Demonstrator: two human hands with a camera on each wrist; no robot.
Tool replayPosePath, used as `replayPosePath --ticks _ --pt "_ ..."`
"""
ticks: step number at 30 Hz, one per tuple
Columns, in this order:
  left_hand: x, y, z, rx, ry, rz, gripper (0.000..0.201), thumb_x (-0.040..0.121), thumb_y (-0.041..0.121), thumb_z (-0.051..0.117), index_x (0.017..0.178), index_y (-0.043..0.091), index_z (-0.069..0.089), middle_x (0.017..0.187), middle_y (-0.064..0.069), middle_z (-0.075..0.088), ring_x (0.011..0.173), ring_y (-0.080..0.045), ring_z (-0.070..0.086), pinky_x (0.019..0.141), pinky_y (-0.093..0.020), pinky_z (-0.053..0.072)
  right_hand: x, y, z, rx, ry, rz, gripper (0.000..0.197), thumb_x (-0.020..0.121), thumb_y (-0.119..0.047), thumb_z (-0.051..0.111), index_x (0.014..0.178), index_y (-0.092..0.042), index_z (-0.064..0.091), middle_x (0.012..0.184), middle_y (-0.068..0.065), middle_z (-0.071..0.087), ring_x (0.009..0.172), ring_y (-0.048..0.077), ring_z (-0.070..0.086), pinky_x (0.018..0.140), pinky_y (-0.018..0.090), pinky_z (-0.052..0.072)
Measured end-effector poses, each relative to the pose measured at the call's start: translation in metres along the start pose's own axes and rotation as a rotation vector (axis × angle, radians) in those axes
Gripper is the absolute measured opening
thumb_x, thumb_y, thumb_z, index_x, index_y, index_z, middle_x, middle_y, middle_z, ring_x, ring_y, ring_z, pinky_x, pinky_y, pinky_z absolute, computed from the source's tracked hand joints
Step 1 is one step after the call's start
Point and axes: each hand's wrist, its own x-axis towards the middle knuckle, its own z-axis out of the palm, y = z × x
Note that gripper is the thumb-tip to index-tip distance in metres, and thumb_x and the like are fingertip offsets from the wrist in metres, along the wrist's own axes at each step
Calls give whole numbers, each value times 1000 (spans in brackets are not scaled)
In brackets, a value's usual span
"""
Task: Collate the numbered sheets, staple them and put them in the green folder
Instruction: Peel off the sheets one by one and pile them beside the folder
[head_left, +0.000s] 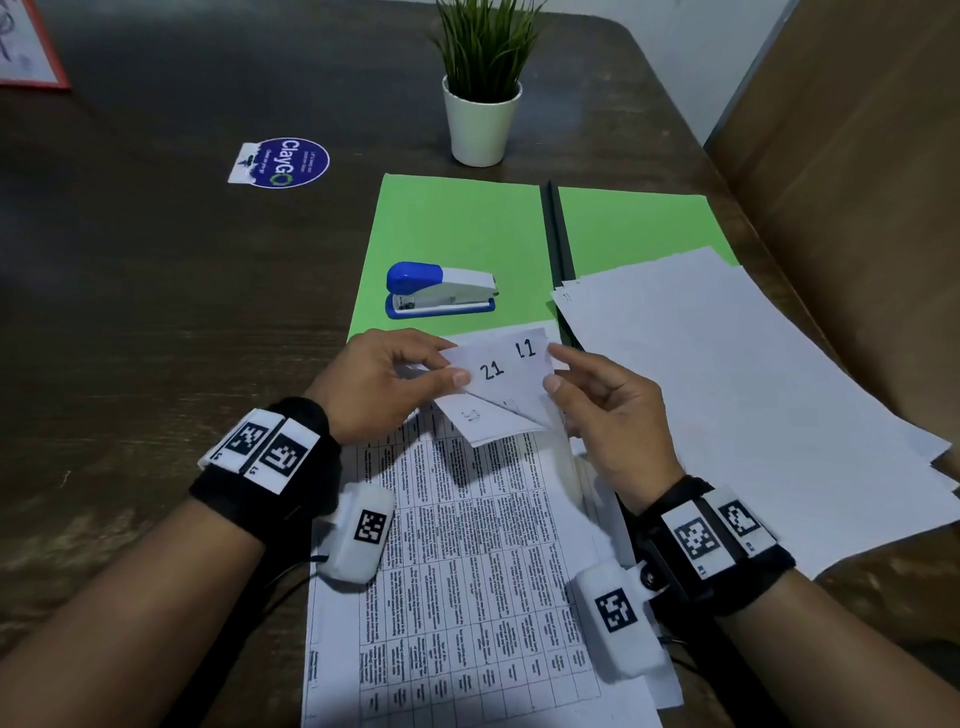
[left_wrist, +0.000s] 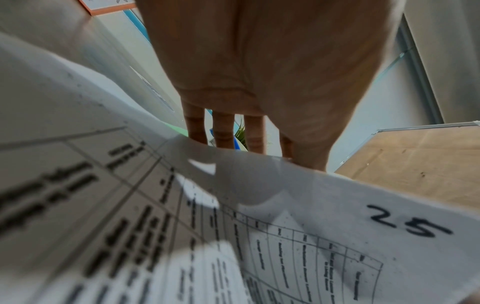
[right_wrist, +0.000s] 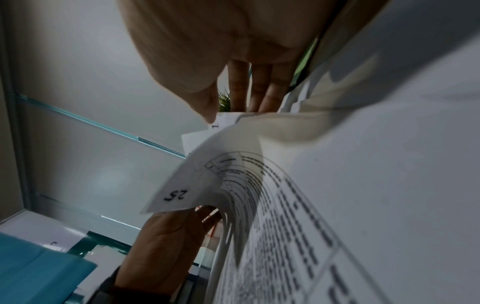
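Note:
A stack of printed sheets (head_left: 467, 561) lies on the table in front of me, its far corners bent up. My left hand (head_left: 400, 376) pinches the folded-back corner marked 21 (head_left: 491, 370). My right hand (head_left: 576, 374) pinches the corner marked 11 (head_left: 525, 349) between thumb and forefinger. In the wrist views a lower corner reads 25 (left_wrist: 410, 222), also the corner 25 (right_wrist: 175, 195). The open green folder (head_left: 457, 228) lies beyond the hands. A blue and white stapler (head_left: 441, 290) sits on the folder's left half.
A pile of blank-side-up white sheets (head_left: 737, 395) covers the folder's right half and the table's right edge. A potted plant (head_left: 480, 119) stands behind the folder. A blue round sticker pack (head_left: 285, 162) lies far left. A brown panel (head_left: 852, 171) rises at right.

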Motion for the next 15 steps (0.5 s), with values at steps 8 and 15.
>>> replayPosePath --ticks 8,15 --pt "0 1 0 12 -1 11 33 72 46 72 90 20 82 115 11 71 108 1 64 96 -27 52 -2 -1 0 -35 -3 -7 24 86 -5 72 103 -21 76 103 3 76 94 23 73 85 51 58" --pt "0 1 -1 11 0 -2 33 71 47 74 91 21 82 116 11 71 108 0 65 99 -33 53 -3 -2 0 -61 8 -39 18 81 -5 78 92 -20 78 81 -2 76 69 17 66 68 31 55"
